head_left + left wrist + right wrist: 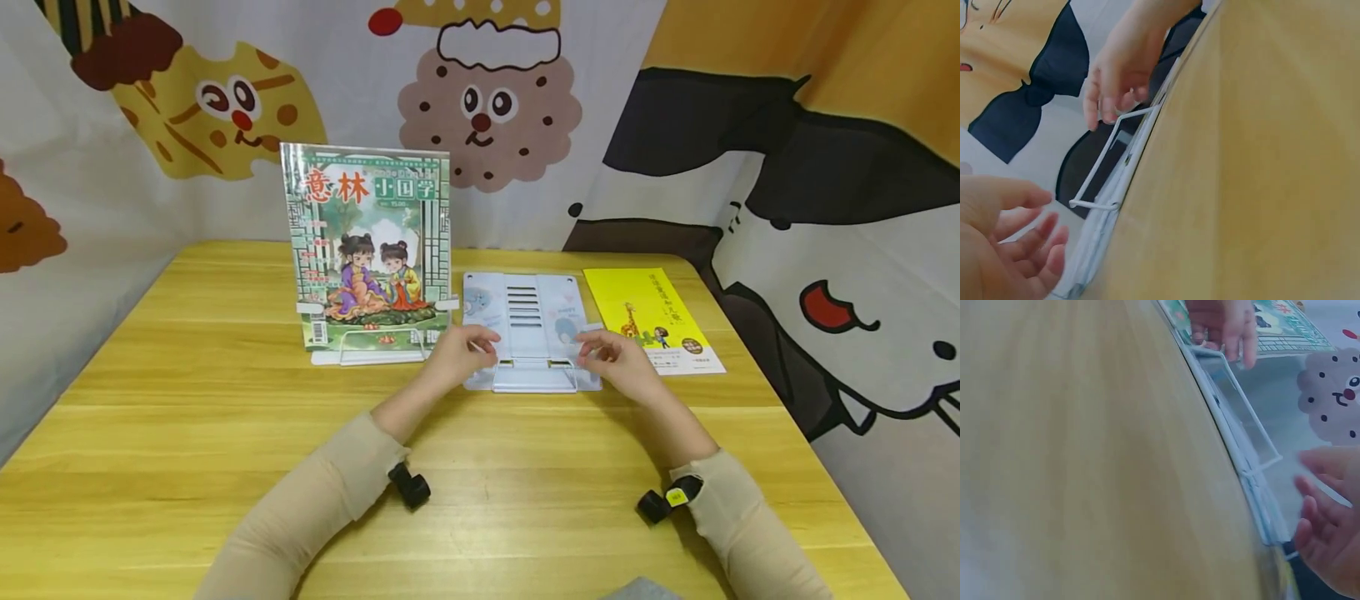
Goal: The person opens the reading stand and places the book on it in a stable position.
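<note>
A white-grey book stand [525, 333] with slots down its middle and pale cartoon prints lies folded flat on the table. Its wire page holder [1094, 172] sticks up from the front edge in the left wrist view. My left hand [461, 354] is over the stand's left front corner, fingers loosely bent and nothing between them. Over the right front corner is my right hand [618, 360], its thumb and fingers apart. In the right wrist view the wire holder [1250, 419] stands between both hands, and the near right hand [1332, 519] is clear of it.
To the left, a green magazine [375, 250] stands upright on a second white stand [367, 357]. A yellow booklet [645, 312] lies flat at the right, close by my right hand. Behind the wooden table [480, 500] hangs a cartoon-printed curtain [510, 217].
</note>
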The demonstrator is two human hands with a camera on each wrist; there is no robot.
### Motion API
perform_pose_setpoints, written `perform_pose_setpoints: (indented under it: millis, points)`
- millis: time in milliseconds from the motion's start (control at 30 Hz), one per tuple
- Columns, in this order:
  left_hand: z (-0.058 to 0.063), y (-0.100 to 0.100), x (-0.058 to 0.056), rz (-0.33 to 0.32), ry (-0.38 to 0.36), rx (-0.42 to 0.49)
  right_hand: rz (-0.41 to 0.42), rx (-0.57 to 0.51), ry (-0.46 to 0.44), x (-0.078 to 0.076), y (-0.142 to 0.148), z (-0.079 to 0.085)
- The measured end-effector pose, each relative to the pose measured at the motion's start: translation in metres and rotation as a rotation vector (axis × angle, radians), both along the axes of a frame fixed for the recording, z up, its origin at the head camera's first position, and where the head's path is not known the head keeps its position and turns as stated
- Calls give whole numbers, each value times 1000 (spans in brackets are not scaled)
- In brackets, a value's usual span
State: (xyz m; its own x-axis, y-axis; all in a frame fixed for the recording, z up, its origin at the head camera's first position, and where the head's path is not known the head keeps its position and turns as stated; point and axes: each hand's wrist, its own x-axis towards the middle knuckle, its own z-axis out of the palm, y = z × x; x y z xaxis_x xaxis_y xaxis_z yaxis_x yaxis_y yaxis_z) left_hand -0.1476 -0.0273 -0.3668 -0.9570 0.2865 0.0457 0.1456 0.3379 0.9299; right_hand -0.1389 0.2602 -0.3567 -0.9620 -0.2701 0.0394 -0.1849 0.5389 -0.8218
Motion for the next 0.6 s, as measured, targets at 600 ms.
perform_pose_setpoints:
  millis: [600]
  points:
    - [-9, 25, -33, 201, 100, 12, -250, 3, -48, -56, 3, -13]
